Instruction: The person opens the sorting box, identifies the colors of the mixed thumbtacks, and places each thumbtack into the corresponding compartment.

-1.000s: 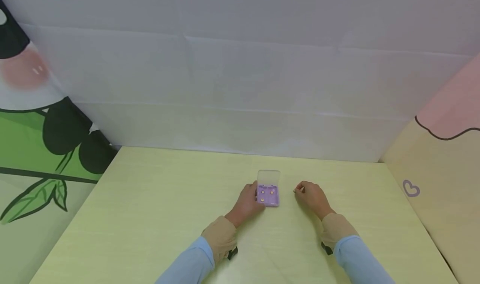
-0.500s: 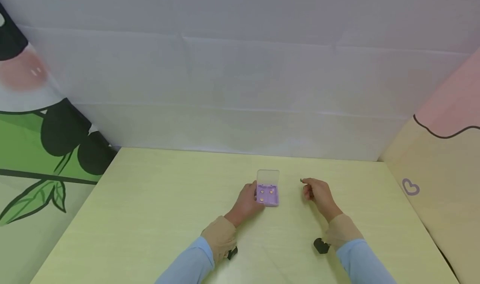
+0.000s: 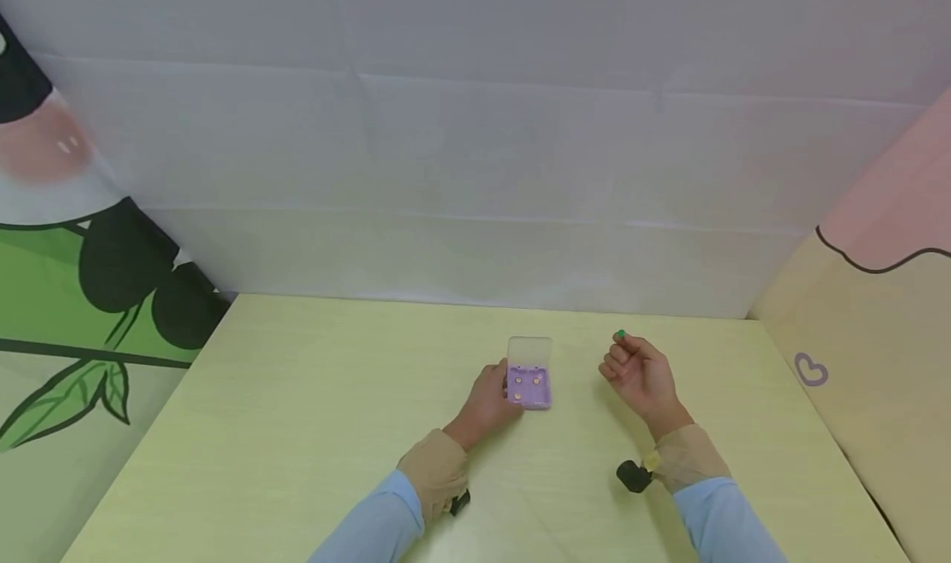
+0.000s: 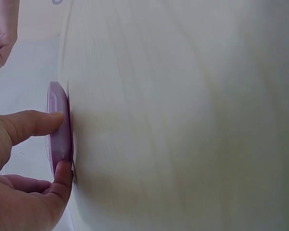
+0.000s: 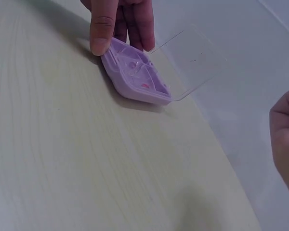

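A small purple pill box (image 3: 529, 390) with several compartments stands on the table, its clear lid (image 3: 530, 351) raised at the far side. Three small yellowish pieces show inside it in the head view; the right wrist view shows a pinkish one (image 5: 145, 85). My left hand (image 3: 488, 406) grips the box by its left side, thumb (image 4: 43, 123) and fingers on its edge in the left wrist view. To the right of the box, my right hand (image 3: 642, 381) is raised, palm turned partly up. Between its thumb and index fingertips it pinches a tiny round green thing (image 3: 622, 333).
The pale yellow wood-grain table (image 3: 334, 365) reaches back to a white wall sheet (image 3: 475, 175). Printed panels stand at both sides, a green-and-black one (image 3: 44, 282) at left and a cream-and-pink one (image 3: 877, 340) at right. Black wrist cameras hang below both cuffs.
My right hand has moved right and away from the box and turned palm up, bringing the green thing into sight. My left hand and the box have stayed put.
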The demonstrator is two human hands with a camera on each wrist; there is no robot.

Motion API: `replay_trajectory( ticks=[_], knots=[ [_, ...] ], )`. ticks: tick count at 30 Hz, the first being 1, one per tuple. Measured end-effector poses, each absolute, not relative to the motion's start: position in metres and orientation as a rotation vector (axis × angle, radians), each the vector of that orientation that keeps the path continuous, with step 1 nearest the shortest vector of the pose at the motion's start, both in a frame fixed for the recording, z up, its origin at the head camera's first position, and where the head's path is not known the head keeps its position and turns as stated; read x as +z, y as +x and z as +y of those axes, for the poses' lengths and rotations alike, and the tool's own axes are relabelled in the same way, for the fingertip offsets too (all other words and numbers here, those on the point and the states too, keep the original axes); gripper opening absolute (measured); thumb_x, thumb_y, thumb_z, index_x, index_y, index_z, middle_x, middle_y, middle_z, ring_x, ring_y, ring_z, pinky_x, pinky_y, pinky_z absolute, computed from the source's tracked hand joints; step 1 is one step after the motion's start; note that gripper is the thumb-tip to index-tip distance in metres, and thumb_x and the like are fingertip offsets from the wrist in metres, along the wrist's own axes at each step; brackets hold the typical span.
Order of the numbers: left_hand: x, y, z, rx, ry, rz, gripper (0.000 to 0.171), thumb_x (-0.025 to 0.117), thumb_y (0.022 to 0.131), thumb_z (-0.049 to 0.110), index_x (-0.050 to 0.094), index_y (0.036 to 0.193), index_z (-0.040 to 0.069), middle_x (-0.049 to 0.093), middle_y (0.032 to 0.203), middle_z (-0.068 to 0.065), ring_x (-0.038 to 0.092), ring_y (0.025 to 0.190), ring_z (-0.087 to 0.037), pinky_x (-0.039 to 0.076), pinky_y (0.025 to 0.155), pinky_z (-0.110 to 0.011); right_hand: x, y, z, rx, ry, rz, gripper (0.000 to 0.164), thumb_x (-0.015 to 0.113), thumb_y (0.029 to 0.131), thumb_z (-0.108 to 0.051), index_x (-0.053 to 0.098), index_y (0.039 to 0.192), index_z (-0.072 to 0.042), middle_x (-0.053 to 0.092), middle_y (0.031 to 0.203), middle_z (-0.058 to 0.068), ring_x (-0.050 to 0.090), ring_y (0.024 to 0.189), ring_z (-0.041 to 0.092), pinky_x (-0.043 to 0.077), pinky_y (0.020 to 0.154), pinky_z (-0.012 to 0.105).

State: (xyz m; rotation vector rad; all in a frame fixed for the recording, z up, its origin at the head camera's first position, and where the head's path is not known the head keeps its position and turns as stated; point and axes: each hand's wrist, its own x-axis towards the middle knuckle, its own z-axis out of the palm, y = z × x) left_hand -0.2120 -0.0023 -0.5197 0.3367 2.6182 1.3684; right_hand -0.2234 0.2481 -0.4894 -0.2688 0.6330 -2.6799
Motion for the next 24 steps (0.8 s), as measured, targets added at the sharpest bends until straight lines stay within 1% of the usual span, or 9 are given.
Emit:
replay_trajectory(
  ticks=[7,11,13,18,20,24],
  knots=[
    [-0.521,-0.205,-0.006,1.377,0.314,2.57,0.079,0.067,0.068,-0.008,0.033,0.138,-0.021,0.049,0.126,-0.036,0.05,0.107,-0.037,0.05,0.095,-0.053,-0.489,-0.213,0.246,-2.697,-0.323,0.57,0.048,0.015,0.104,-0.01,0.059,0.09,0.003,0.032,0.063,0.003,0.024,0.059,0.017,0.017,0.062,0.028],
    [-0.521,-0.201,-0.008,1.368,0.327,2.562,0.08,0.067,0.068,-0.007,0.032,0.138,-0.022,0.049,0.127,-0.035,0.051,0.106,-0.035,0.051,0.093,-0.052,-0.489,-0.207,0.244,-2.702,-0.316,0.589,0.049,0.015,0.104,-0.01,0.061,0.091,0.003,0.032,0.062,0.003,0.024,0.059,0.017,0.017,0.062,0.028],
    [-0.521,-0.199,-0.009,1.367,0.333,2.562,0.08,0.067,0.068,-0.007,0.032,0.138,-0.022,0.049,0.126,-0.035,0.051,0.106,-0.035,0.051,0.093,-0.052,-0.49,-0.204,0.243,-2.701,-0.314,0.594,0.05,0.015,0.104,-0.01,0.061,0.091,0.003,0.035,0.061,0.004,0.024,0.059,0.017,0.016,0.062,0.028],
    [-0.52,-0.195,-0.011,1.389,0.342,2.55,0.079,0.067,0.068,-0.009,0.032,0.138,-0.022,0.049,0.125,-0.036,0.052,0.105,-0.037,0.052,0.093,-0.053,-0.491,-0.197,0.237,-2.686,-0.312,0.613,0.055,0.011,0.104,-0.01,0.063,0.091,0.003,0.056,0.061,0.006,0.024,0.058,0.016,0.017,0.061,0.027],
    [-0.52,-0.193,-0.012,1.392,0.342,2.543,0.079,0.067,0.068,-0.009,0.032,0.138,-0.022,0.049,0.125,-0.036,0.052,0.105,-0.037,0.052,0.093,-0.053,-0.492,-0.194,0.235,-2.672,-0.318,0.646,0.056,0.009,0.104,-0.011,0.063,0.091,0.002,0.058,0.061,0.006,0.023,0.059,0.016,0.017,0.061,0.028],
    [-0.52,-0.188,-0.014,1.378,0.335,2.531,0.081,0.067,0.07,-0.009,0.029,0.14,-0.022,0.047,0.127,-0.037,0.052,0.106,-0.037,0.052,0.093,-0.052,-0.494,-0.187,0.231,-2.643,-0.318,0.74,0.057,0.009,0.104,-0.01,0.063,0.09,0.0,0.057,0.062,0.003,0.024,0.059,0.016,0.016,0.062,0.029]
  ],
)
